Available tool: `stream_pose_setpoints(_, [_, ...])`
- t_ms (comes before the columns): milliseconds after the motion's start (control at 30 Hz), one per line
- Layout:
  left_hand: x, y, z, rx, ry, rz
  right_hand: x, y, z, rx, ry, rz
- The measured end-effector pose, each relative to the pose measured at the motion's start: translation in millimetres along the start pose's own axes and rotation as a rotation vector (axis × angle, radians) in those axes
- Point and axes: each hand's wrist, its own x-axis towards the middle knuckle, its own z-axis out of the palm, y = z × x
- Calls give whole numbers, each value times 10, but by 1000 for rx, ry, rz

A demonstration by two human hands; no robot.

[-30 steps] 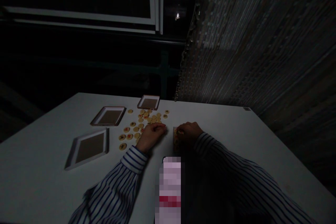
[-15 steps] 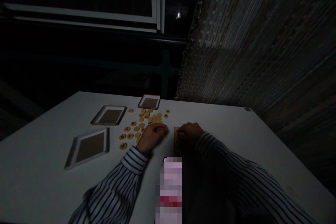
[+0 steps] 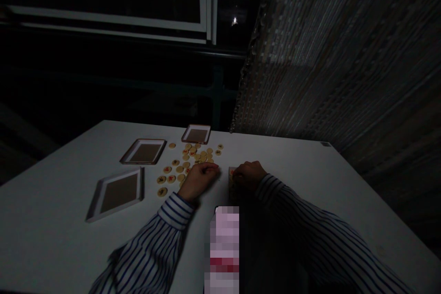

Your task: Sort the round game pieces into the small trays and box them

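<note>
Round wooden xiangqi pieces [image 3: 171, 178], marked with red or dark characters, lie loose on the white table [image 3: 69, 193], several of them overlapping. My left hand [image 3: 199, 180] rests at the near right side of the scatter, its fingers curled in and closed; what they hold, if anything, is hidden. Across a small gap, my right hand [image 3: 248, 174] is over a small narrow box [image 3: 232, 184] in which xiangqi pieces show, one with a red mark at its far end. The right fingers are bent and pressed together at those pieces, and their tips are hard to see in the dark.
Three shallow open trays or lids lie to the left and back: a pale one [image 3: 119, 193], a brown-rimmed one [image 3: 144, 151] and a smaller one [image 3: 196, 134]. A blurred-out pinkish object [image 3: 223, 248] is at the near middle. A bead curtain [image 3: 292, 55] hangs behind the table.
The right hand's fingers have shifted very slightly at the box. Otherwise the hands, pieces and trays stay where they were.
</note>
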Motion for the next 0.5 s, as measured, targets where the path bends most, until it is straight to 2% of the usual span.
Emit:
stream_pose_setpoints(300, [-27,22,-23,18,-4,1,9,-18,14,-4,-2,4])
stream_pose_setpoints(500, [-77,-7,-64,27,24,51,-8,57,5,38,78,22])
